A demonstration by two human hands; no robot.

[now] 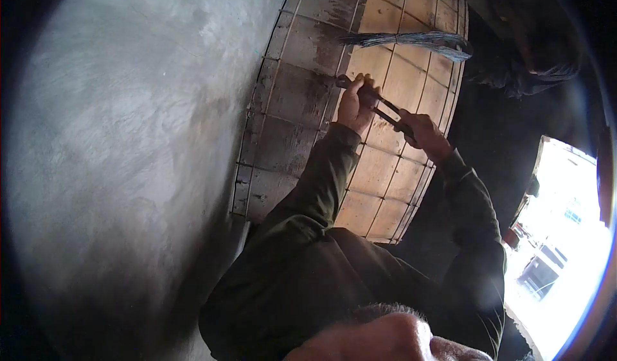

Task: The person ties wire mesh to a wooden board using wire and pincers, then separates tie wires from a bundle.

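My right hand [424, 135] is closed around the handle end of a dark two-handled tool [388, 106], which looks like pliers. Nearer the tool's other end, my left hand [355, 107] is closed on it, with a dark rounded end showing past the fingers. Its jaws are too dark to make out. Both hands are just over a grid of thin steel bars [389, 52] lying across boards [369, 191]. Above the hands, a bundle of thin tie wire [411, 39] lies on the grid.
A grey plastered wall [148, 117] rises close along the left side. At the upper right, dark cloth [546, 75] shows in deep shadow. A bright opening [559, 232] stands at the right, with blurred objects beyond it.
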